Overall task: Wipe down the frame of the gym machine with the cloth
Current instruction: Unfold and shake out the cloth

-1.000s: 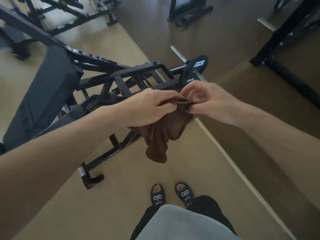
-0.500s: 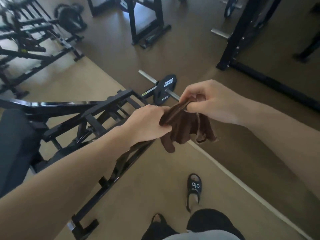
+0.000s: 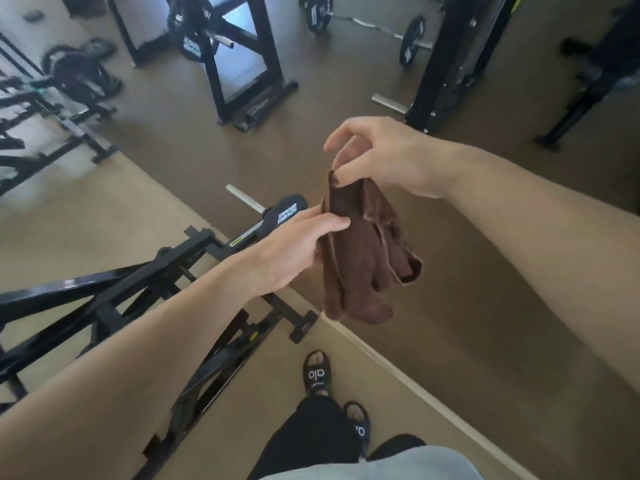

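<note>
A brown cloth (image 3: 360, 251) hangs bunched in the air between my hands. My right hand (image 3: 384, 157) pinches its top corner between thumb and fingertips. My left hand (image 3: 294, 251) holds the cloth's left edge lower down, fingers laid flat against it. The gym machine's black steel frame (image 3: 114, 296) lies low at the left, under my left forearm, with a black weight plate (image 3: 284, 216) on its chrome sleeve at the far end. The cloth hangs to the right of the frame and is not touching it.
A black rack (image 3: 242, 71) with weight plates stands ahead at the top middle. A tall black upright (image 3: 450, 64) and a loaded barbell (image 3: 412, 39) are at the top right. More plates and frames fill the top left. My sandalled feet (image 3: 317, 372) stand by a floor-mat edge.
The view has tilted up and away from the machine. My hands have lifted apart, the right rising with a corner, so the cloth hangs longer between them. My feet have stepped.
</note>
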The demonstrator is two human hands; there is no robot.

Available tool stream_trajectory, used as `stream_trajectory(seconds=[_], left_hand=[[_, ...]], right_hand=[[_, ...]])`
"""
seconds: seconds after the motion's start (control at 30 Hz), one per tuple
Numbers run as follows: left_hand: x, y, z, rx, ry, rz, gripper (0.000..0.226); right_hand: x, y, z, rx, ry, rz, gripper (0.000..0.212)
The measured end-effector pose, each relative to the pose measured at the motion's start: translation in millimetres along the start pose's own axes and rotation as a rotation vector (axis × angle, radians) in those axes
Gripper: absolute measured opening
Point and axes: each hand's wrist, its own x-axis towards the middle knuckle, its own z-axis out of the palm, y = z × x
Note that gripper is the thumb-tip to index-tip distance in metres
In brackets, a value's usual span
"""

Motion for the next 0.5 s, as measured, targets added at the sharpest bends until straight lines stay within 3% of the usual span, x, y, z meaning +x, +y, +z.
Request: stream_trajectory(seconds=[0.13,0.27,0.3,0.4,0.5], left_hand=[[49,23,-9,-0.299,-0.004,-0.164,0.051],[87,48,-25,-0.287,-0.016,-0.285,0.05],[97,55,-29,-0.293,-0.032,-0.282,0.052],[124,79,-36,-0.334,-0.018,-0.274,0.055],[155,104,-37,-0.327,0.003,-0.267,0.049]], right_hand=[[18,65,-23,0.393,-0.094,0.2,0.034],[18,148,5,0.907,0.033,0.403,0.095],[17,161,17,1.007,0.004,0.406,0.1],[23,177,43,1.251,-0.043,0.38,0.079],[40,178,43,1.413,0.048,0.27,0.059]])
